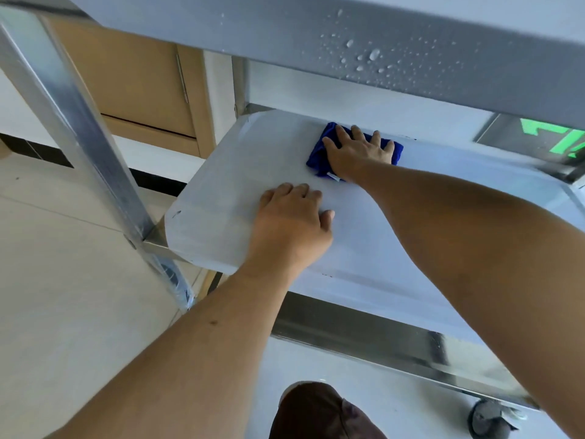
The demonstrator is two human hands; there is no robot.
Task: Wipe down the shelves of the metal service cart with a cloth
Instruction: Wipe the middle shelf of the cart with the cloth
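The blue cloth (pixel 319 153) lies bunched at the far edge of the cart's middle shelf (pixel 228 172), its long axis along that edge. The right hand (pixel 357 150) presses it, fingers spread. The left hand (pixel 291 223) rests flat on the shelf nearby. Its small white tag is unreadable.

Pale tiled floor (pixel 63 264), dark skirting strip (pixel 38 150), a wooden door (pixel 133 77), bright daylight throughout.
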